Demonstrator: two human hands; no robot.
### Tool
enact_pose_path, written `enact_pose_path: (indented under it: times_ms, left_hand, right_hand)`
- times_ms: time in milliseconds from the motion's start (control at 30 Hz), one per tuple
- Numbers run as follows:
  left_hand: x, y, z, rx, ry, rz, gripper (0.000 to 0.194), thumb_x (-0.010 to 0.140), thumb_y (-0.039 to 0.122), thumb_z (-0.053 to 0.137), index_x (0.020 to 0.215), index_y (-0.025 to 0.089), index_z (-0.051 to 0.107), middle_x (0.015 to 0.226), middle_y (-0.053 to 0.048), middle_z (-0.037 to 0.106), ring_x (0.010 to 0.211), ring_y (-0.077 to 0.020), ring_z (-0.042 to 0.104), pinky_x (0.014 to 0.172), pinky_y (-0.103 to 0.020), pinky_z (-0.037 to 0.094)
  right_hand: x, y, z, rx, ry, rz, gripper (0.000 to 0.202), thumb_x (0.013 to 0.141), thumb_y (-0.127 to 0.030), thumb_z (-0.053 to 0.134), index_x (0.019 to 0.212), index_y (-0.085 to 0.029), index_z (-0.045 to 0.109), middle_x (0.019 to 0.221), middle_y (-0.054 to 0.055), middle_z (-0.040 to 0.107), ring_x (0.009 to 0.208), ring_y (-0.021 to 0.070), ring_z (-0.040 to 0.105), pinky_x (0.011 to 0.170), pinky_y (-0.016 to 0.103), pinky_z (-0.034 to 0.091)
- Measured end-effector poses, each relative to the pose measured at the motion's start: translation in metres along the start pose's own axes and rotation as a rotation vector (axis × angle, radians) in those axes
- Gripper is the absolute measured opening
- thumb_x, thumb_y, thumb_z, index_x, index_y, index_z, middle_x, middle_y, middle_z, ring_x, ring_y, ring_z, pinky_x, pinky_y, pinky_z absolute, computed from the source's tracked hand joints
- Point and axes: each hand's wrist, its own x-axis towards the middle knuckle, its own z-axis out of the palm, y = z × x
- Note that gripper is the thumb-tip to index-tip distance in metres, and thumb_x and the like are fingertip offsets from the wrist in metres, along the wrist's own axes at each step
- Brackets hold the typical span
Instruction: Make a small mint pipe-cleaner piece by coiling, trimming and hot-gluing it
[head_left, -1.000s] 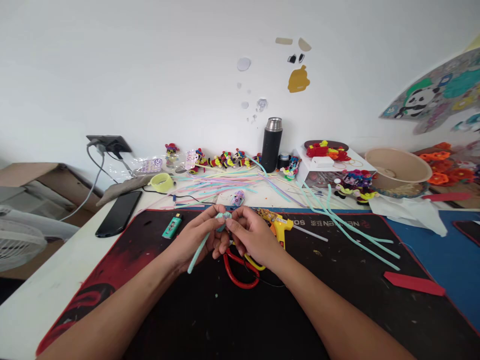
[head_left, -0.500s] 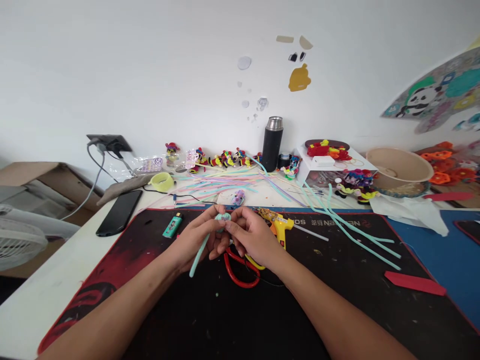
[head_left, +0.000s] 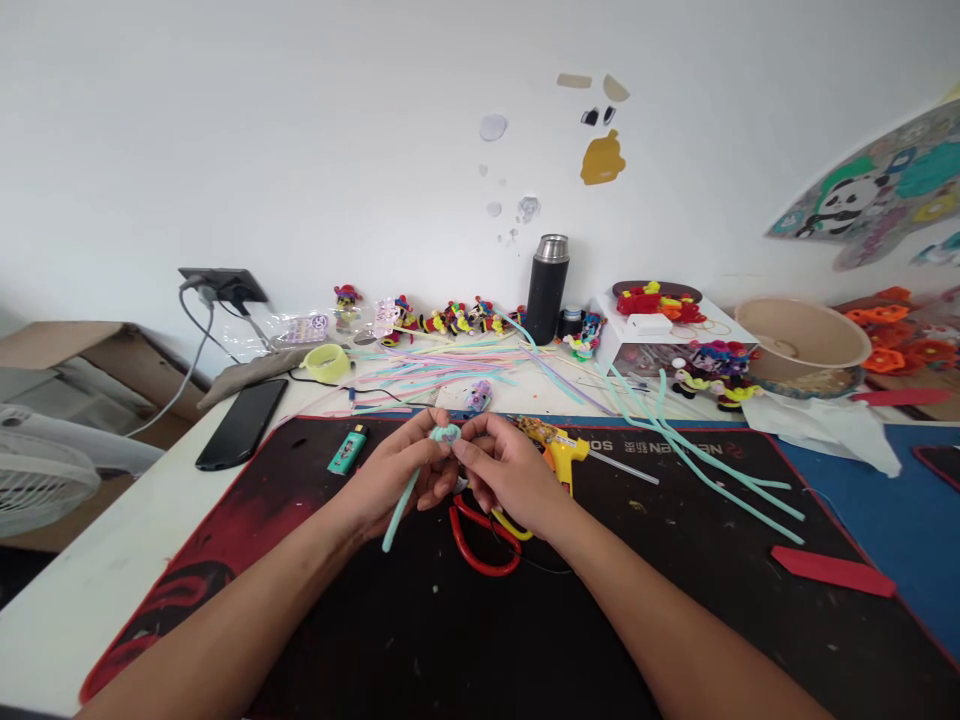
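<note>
A small mint-green fuzzy piece (head_left: 445,434) with a mint stem (head_left: 400,512) hanging down from it is held above the black mat. My left hand (head_left: 397,468) pinches it from the left, fingers curled around it. My right hand (head_left: 506,465) touches its right side with thumb and fingertips pressed together; whether something small is between them is hidden. Just beyond my hands lies a small purple patterned piece (head_left: 477,396). Red-handled scissors (head_left: 484,560) and a yellow glue gun (head_left: 568,456) rest beside and partly behind my right hand.
A teal lighter (head_left: 348,450) and black phone (head_left: 241,425) lie to the left. Pastel stems (head_left: 442,368) spread behind, near a black thermos (head_left: 547,290). Mint stems (head_left: 720,470), a red strip (head_left: 832,571) and a beige bowl (head_left: 801,335) are at the right.
The whole view has shifted very slightly. My right fingertips have moved a little against the mint piece; my left hand keeps its hold.
</note>
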Motion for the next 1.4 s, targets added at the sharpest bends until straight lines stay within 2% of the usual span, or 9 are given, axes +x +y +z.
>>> enact_pose_path:
  times_ms: [300, 667, 833, 1167, 1400]
  left_hand:
    - [-0.0011, 0.0011, 0.0039, -0.062, 0.017, -0.033, 0.037, 0.078, 0.018, 0.077, 0.105, 0.022, 0.051, 0.071, 0.005, 0.058, 0.044, -0.0081, 0.053, 0.033, -0.011, 0.032]
    - [-0.0003, 0.0058, 0.0083, -0.104, -0.001, -0.075, 0.035, 0.076, 0.017, 0.076, 0.102, 0.020, 0.053, 0.071, 0.005, 0.056, 0.044, -0.0074, 0.051, 0.032, -0.012, 0.028]
    - [-0.0004, 0.0040, 0.0071, -0.097, 0.026, -0.069, 0.037, 0.075, 0.015, 0.076, 0.104, 0.020, 0.053, 0.075, 0.004, 0.060, 0.044, -0.0074, 0.053, 0.032, -0.012, 0.030]
    - [-0.0002, 0.0018, 0.0030, -0.111, 0.013, -0.081, 0.039, 0.076, 0.010, 0.071, 0.109, 0.022, 0.052, 0.066, 0.005, 0.057, 0.042, -0.0094, 0.053, 0.032, -0.012, 0.033]
    - [0.0030, -0.0001, 0.0000, -0.062, 0.009, -0.089, 0.039, 0.078, 0.014, 0.069, 0.111, 0.023, 0.050, 0.056, 0.007, 0.055, 0.039, -0.0104, 0.049, 0.032, -0.012, 0.033]
  right_hand:
    - [-0.0003, -0.0019, 0.0005, 0.004, 0.007, -0.001, 0.030, 0.091, -0.046, 0.070, 0.097, -0.024, 0.050, 0.055, -0.011, 0.055, 0.036, 0.0081, 0.047, 0.036, 0.017, 0.033]
    - [0.0009, 0.0008, 0.0009, -0.013, 0.018, -0.017, 0.027, 0.091, -0.043, 0.069, 0.096, -0.024, 0.050, 0.054, -0.012, 0.055, 0.035, 0.0080, 0.046, 0.036, 0.018, 0.033]
    - [0.0012, 0.0021, 0.0018, -0.018, 0.020, -0.019, 0.025, 0.092, -0.040, 0.068, 0.096, -0.024, 0.049, 0.053, -0.012, 0.055, 0.034, 0.0082, 0.046, 0.036, 0.018, 0.033]
    - [0.0001, 0.0044, 0.0024, -0.030, 0.024, -0.043, 0.020, 0.093, -0.036, 0.066, 0.094, -0.024, 0.050, 0.053, -0.012, 0.055, 0.034, 0.0077, 0.045, 0.036, 0.017, 0.033]
    - [0.0011, 0.0040, 0.0029, -0.039, 0.036, -0.020, 0.019, 0.092, -0.035, 0.065, 0.094, -0.025, 0.049, 0.053, -0.013, 0.055, 0.033, 0.0075, 0.045, 0.036, 0.018, 0.033]
